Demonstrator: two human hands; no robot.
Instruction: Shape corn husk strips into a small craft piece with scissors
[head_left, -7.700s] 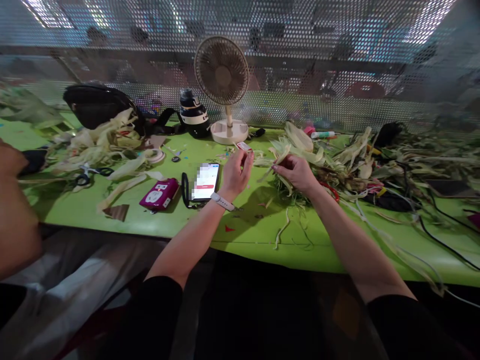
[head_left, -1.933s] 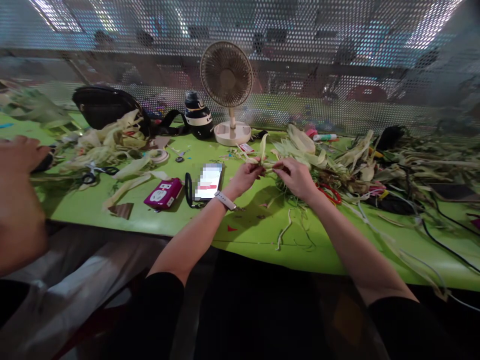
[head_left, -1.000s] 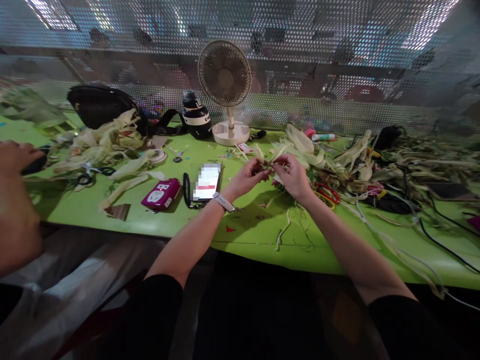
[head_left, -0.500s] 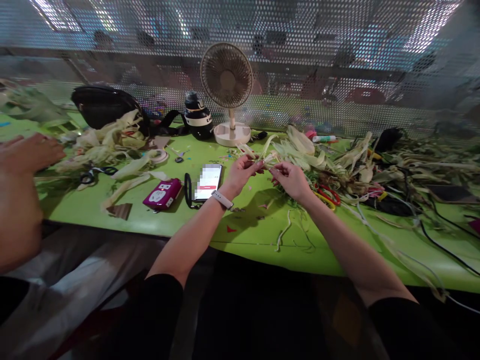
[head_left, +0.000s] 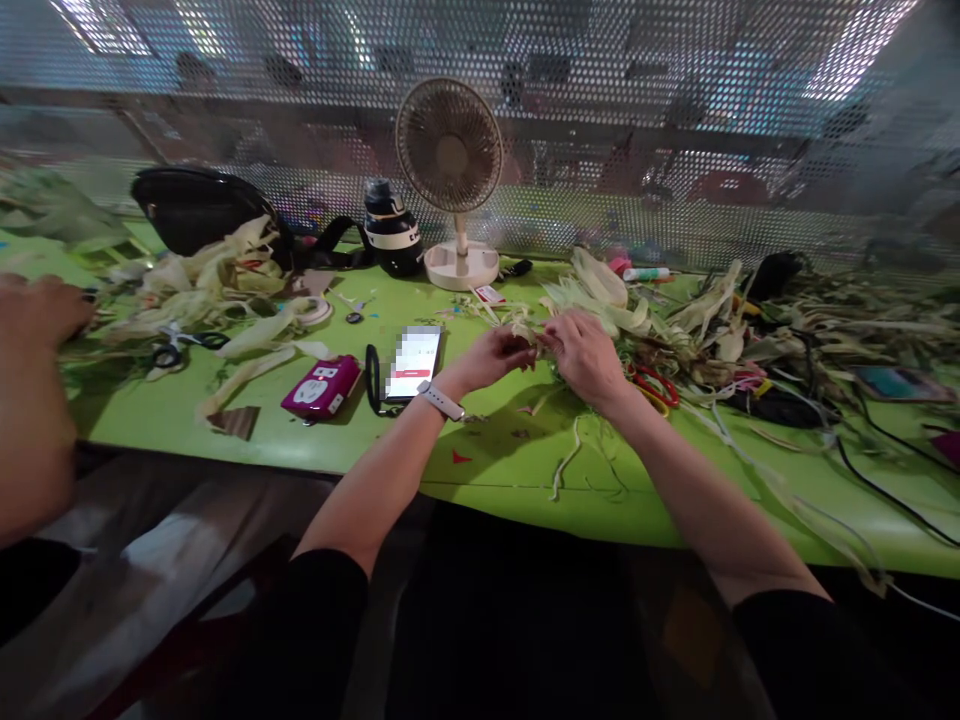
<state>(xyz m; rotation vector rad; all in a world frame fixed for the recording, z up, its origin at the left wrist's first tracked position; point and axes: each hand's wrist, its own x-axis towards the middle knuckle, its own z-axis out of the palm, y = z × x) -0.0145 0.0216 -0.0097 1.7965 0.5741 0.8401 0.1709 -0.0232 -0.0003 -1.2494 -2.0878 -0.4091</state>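
Note:
Over the middle of the green table, my left hand (head_left: 489, 360) is closed with its fingertips on a pale strip of corn husk (head_left: 523, 333). Close against it, my right hand (head_left: 586, 358) pinches the other side of the same strip, back of the hand up. The fingers hide most of the strip. Just behind my right hand lies a heap of corn husks (head_left: 600, 280). Red-handled scissors (head_left: 657, 386) rest beside my right wrist, and a loose pale strand (head_left: 568, 460) lies below the hands.
A lit phone (head_left: 414, 365) and a purple packet (head_left: 321, 388) lie left of my hands. Behind stand a fan (head_left: 450, 150) and a black bottle (head_left: 391, 235). Black-handled scissors (head_left: 176, 347) lie farther left, near another person's hand (head_left: 45, 310). Cables (head_left: 885, 490) cross the right side.
My right hand has turned its back upward and moved closer to my left. The husk ends that stood up above the fingers are now lower. The other person's hand has shifted left.

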